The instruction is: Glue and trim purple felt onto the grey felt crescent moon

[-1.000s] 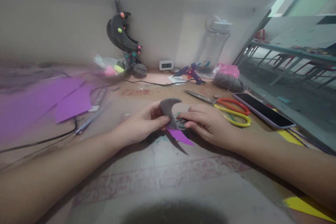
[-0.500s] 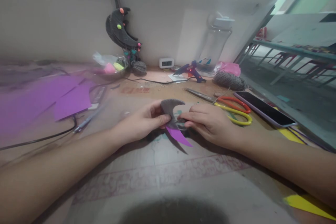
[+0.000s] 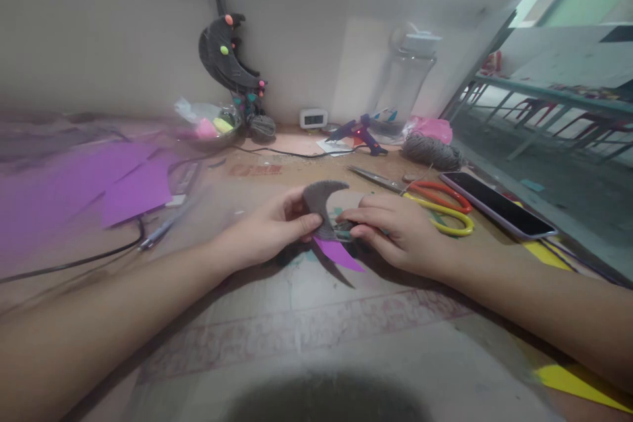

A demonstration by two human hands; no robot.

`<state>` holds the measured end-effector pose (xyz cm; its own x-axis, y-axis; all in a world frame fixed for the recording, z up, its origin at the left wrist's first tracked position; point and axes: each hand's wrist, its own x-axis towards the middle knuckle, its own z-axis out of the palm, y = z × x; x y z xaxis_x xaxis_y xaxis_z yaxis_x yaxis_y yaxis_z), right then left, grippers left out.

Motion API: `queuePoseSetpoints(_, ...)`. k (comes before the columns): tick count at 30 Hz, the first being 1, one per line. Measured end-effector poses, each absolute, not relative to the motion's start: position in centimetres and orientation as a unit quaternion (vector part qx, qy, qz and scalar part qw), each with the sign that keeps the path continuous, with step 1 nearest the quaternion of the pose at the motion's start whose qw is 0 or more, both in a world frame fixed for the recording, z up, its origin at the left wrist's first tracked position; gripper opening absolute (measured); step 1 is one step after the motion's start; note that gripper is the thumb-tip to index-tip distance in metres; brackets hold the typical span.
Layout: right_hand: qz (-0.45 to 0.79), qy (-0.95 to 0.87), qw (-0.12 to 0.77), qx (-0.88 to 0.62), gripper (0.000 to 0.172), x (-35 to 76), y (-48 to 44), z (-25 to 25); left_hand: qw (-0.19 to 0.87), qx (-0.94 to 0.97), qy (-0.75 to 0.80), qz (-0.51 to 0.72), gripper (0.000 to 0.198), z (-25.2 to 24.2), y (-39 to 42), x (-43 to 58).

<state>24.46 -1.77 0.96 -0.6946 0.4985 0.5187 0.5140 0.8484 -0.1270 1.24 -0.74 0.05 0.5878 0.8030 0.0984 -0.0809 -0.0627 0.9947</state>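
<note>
My left hand (image 3: 270, 227) pinches a crescent-shaped piece (image 3: 319, 201), wrapped in grey yarn on its upper part with bare purple paper (image 3: 339, 254) at its lower tip. My right hand (image 3: 395, 227) has its fingers pressed together on the same crescent from the right, at the edge of the wrapped part. Both hands hold it just above the brown table (image 3: 321, 316), in the middle of the view.
Orange and yellow scissors (image 3: 430, 201) and a phone (image 3: 497, 204) lie right of my hands. At the back stand a glue gun (image 3: 359, 135), grey yarn (image 3: 430, 151), a clear jar (image 3: 408, 82), a small clock (image 3: 313, 119) and a finished dark crescent (image 3: 222, 56). Purple paper sheets (image 3: 133, 188) and a black cable (image 3: 99, 257) lie left.
The crescent's grey tip has tilted slightly. My right hand's fingers have shifted a little along it. Both arms stay in the same place.
</note>
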Motion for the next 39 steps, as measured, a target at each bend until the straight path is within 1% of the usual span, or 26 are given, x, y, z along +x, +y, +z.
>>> queuePoseSetpoints(4,-0.004,-0.921,0.272,-0.277,0.033,24.44,-1.72,0.91,0.625,0.634,0.282,0.358,0.024,0.05,-0.73,1.28)
queuePoseSetpoints(11,0.044,-0.922,0.262,-0.281,0.030,24.44,-1.64,0.95,0.630,0.632,0.265,0.365,0.012,0.11,-0.74,1.34)
queuePoseSetpoints(18,0.028,-0.926,0.259,-0.273,0.030,24.30,-1.69,1.02,0.638,0.627,0.262,0.363,0.015,0.05,-0.71,1.24)
queuePoseSetpoints(23,0.011,-0.928,0.253,-0.275,0.032,24.28,-1.83,1.08,0.646,0.619,0.263,0.361,0.021,-0.12,-0.55,1.29)
queuePoseSetpoints(27,0.010,-0.926,0.252,-0.282,0.032,24.32,-1.85,1.01,0.652,0.613,0.260,0.363,0.020,-0.19,-0.52,1.36)
queuePoseSetpoints(30,0.019,-0.925,0.254,-0.282,0.031,24.36,-1.81,0.95,0.652,0.612,0.261,0.363,0.019,-0.08,-0.59,1.40)
queuePoseSetpoints(34,0.047,-0.913,0.279,-0.294,0.029,24.49,-1.74,0.88,0.641,0.616,0.279,0.362,0.019,0.03,-0.63,1.40)
queuePoseSetpoints(39,0.055,-0.914,0.279,-0.290,0.029,24.57,-1.73,0.88,0.641,0.617,0.282,0.359,0.023,0.04,-0.64,1.37)
